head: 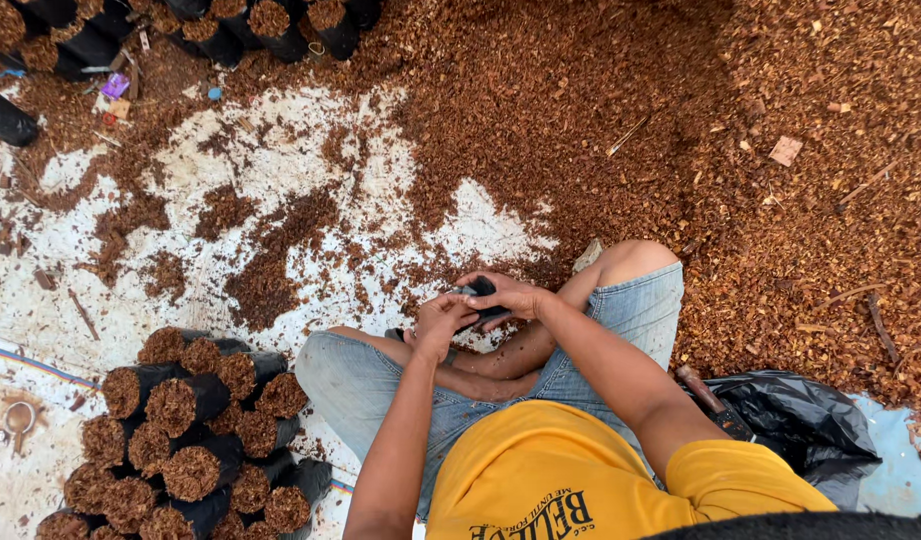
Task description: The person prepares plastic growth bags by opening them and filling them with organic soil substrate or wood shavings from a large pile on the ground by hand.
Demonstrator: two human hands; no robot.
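I sit cross-legged on the ground in denim shorts and a yellow shirt. Both hands meet in front of my knees around a small empty black plastic bag [481, 292]. My left hand [439, 322] pinches its lower edge. My right hand [511, 295] curls over its top. Most of the bag is hidden between my fingers. A wide heap of reddish-brown shredded husk [601, 120] lies just beyond my hands.
Several filled black bags [196, 425] lie stacked at my lower left, their open ends showing packed husk. More filled bags [271, 25] stand along the top edge. A crumpled black plastic sack [796, 415] lies at my right. White sheeting [41, 300] covers the ground on the left.
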